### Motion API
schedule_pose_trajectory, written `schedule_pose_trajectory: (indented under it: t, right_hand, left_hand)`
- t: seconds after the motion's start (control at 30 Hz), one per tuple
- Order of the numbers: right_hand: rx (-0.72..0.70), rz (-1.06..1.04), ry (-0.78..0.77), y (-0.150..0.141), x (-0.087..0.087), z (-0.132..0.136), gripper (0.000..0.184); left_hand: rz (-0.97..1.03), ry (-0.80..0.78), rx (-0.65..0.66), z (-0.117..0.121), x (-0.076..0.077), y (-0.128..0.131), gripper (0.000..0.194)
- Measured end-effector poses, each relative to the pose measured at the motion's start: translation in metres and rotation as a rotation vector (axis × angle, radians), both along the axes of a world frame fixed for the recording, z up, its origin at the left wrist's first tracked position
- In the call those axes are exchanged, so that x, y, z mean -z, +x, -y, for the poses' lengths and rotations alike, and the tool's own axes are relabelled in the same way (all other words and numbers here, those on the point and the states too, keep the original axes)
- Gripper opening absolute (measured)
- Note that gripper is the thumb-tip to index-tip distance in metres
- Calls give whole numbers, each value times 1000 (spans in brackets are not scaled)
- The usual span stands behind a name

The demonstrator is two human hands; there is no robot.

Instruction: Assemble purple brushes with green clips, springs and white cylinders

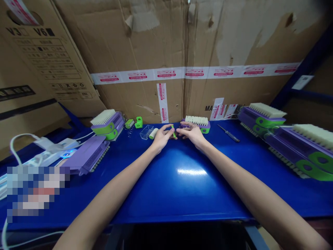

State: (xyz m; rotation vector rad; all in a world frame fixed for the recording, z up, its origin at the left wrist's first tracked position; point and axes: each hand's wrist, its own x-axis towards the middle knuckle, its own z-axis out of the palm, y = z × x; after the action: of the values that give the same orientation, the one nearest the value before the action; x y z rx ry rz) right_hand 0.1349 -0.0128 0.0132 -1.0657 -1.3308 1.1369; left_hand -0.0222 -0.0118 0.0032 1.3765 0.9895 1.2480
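L hand (162,136) fingers pinching sm. green pc (174,133); R hand (194,134) nr, can't tell if fingers gripping.

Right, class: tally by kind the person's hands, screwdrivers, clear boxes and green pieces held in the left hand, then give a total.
Left hand and right hand: 2
Screwdriver: 1
Clear box: 1
Held green piece: 1
Total: 5

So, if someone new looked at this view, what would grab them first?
Probably the bare left hand and right hand, close together towards the back of the shiny blue table, the left holding a small green part. Then the purple-and-green brushes at both sides, and the big cardboard behind, crossed by white-and-red tape.
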Motion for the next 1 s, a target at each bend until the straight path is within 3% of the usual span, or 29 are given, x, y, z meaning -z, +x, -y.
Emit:
schedule_pose_trajectory:
  t: [0.13, 0.23, 0.3, 0.37, 0.43, 0.57, 0.8, 1.0]
  right_hand:
    - [173, 222, 226, 10, -1, -3, 60]
    - [447, 596, 502, 25, 1, -7, 47]
    - [481, 902, 659, 38, 5, -12, 48]
    - [478, 1131, 665, 50, 12, -18, 56]
    - [482, 1251, 575, 60, 19, -25, 61]
    - [480, 1261, 511, 71, 21, -33, 49]
    - [449, 1195, 476, 79, 15, -34, 70]
    - [378, 1132, 538, 87, 18, -36, 66]
  left_hand:
    - [106, -109, -161, -4, -1, -4, 32]
    - [159, -122, -263, -8, 0, -8, 35]
    - [163, -113, -334, -11, 1, -10, 37]
    - [153, -96, -401, -13, 3, -10, 35]
    - [136, -74, -449, -13, 5, -9, 32]
    - [86, -24, -535, -14, 8, -9, 32]
    - [-20, 22, -590, -15, 12, -11, 34]
    - [-185, 47, -611, -13, 12, -13, 33]
